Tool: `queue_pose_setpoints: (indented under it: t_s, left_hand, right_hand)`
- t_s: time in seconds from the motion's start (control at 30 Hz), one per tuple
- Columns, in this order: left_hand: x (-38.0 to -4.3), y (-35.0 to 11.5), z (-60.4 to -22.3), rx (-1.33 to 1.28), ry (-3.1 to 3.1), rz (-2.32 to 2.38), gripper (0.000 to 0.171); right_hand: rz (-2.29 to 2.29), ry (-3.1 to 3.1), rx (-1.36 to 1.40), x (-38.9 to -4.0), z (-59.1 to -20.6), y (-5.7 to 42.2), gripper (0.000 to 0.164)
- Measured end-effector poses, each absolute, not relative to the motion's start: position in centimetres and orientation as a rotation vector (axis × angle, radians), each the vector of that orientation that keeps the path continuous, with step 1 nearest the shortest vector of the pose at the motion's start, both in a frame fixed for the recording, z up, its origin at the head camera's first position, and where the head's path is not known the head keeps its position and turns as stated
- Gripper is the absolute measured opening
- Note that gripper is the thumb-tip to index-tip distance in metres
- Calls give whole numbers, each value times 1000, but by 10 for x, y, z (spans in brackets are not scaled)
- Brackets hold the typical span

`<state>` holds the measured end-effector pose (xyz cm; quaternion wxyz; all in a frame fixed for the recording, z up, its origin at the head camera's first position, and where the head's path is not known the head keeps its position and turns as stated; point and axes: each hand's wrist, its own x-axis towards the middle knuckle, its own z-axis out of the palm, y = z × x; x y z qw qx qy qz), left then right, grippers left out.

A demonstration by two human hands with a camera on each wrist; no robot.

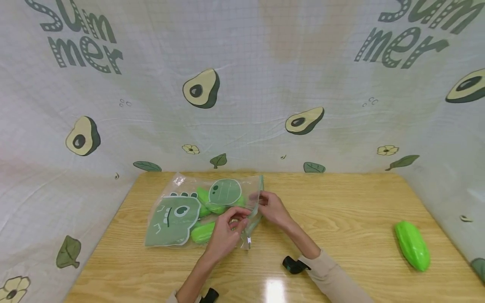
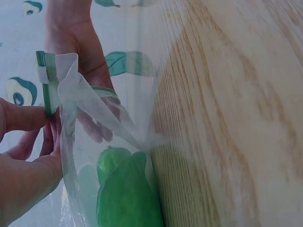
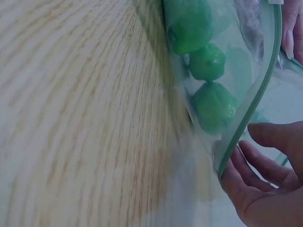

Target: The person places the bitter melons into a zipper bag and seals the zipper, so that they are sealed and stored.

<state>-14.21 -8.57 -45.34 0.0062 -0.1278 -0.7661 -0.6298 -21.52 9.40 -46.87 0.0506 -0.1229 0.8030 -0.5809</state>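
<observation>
A clear zip bag with a green monster print lies on the table, holding several glossy green toy vegetables. My left hand pinches the near side of its mouth; in the left wrist view the thumb lies against the green zip strip, below a white slider. At the far side of the mouth, my right hand holds the rim, its fingers partly behind the clear plastic. The right wrist view shows the right thumb at the green strip, with green rounded ends inside the bag.
Another bright green, ridged, elongated toy vegetable lies at the right of the wooden table. A pale cloth printed with avocados and leaves hangs behind and along the sides. Each wrist wears a small black camera.
</observation>
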Motion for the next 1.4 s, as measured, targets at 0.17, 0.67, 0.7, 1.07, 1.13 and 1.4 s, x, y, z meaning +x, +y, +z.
queue_pose_setpoints:
  t_s: [0.17,0.67,0.7,1.07,1.13,1.4]
  left_hand:
    - [-142,-86,-453,-395,-2393,-1971,18]
    - [-143,-86,-453,-392,-2376,-1985,18]
    - [-143,-86,-454,-392,-2376,-1983,17]
    - [-143,-85,-454,-381,-2379,-1971,17]
    - [-143,-85,-454,-382,-2379,-1971,17]
    - [-143,-85,-454,-377,-2375,-1975,17]
  right_hand:
    - [-1711,2511,-444,-213,-466,100,22]
    - [-1661,2575,-460,-204,-463,115,22]
    - [-1657,2578,-455,-203,-462,116,22]
    - [-1632,2631,-466,-195,-457,127,19]
    - [-1627,2635,-454,-193,-457,129,19]
    - [-1617,2662,-454,-189,-458,139,21]
